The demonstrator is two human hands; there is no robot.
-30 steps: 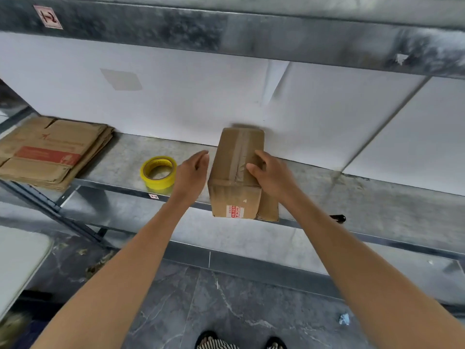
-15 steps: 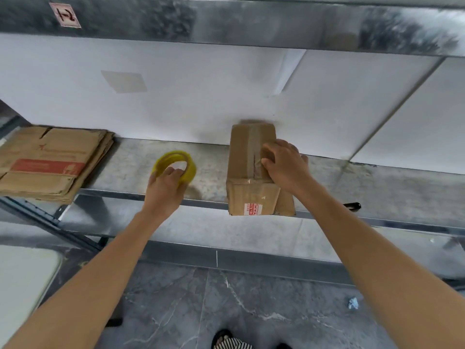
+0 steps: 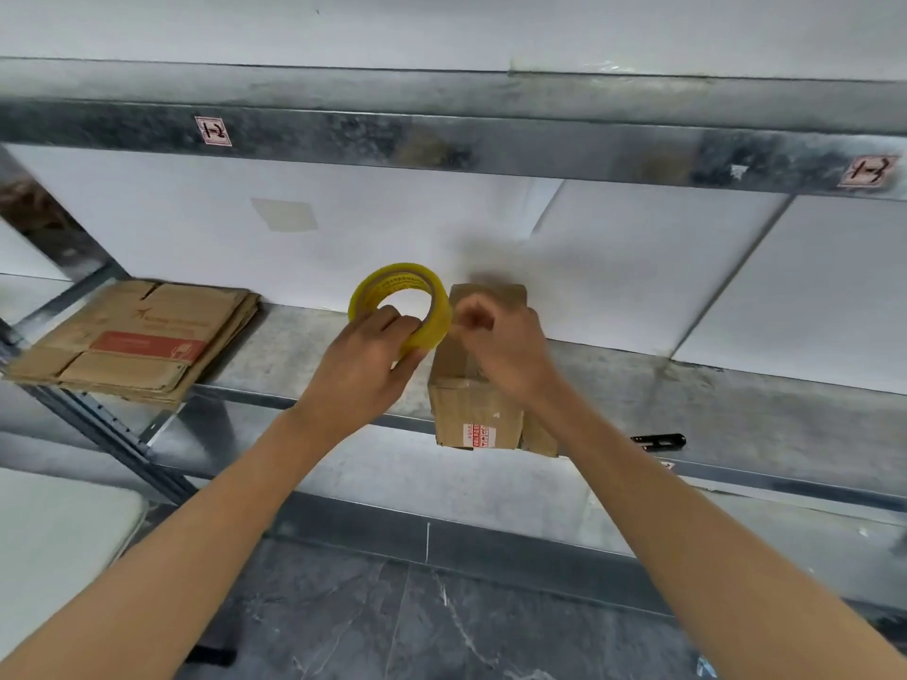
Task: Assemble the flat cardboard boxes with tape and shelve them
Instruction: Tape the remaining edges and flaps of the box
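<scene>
A small assembled cardboard box (image 3: 473, 414) with a red-and-white label lies on the metal shelf (image 3: 746, 409), its near end sticking out past the front edge. My left hand (image 3: 360, 358) grips a yellow roll of tape (image 3: 395, 287) and holds it upright just left of the box, above the shelf. My right hand (image 3: 500, 343) is over the top of the box, its curled fingers pinching at the right rim of the roll; motion blurs it. The box top under that hand is hidden.
A stack of flat cardboard boxes (image 3: 137, 336) lies at the left end of the shelf. A small black object (image 3: 657, 441) rests at the shelf's front edge to the right. An upper shelf beam (image 3: 441, 139) runs overhead. A white tabletop (image 3: 49, 542) is at lower left.
My left hand left the box, picked the tape roll up off the shelf and brought it next to the box. My right hand moved from the box top to the roll's rim.
</scene>
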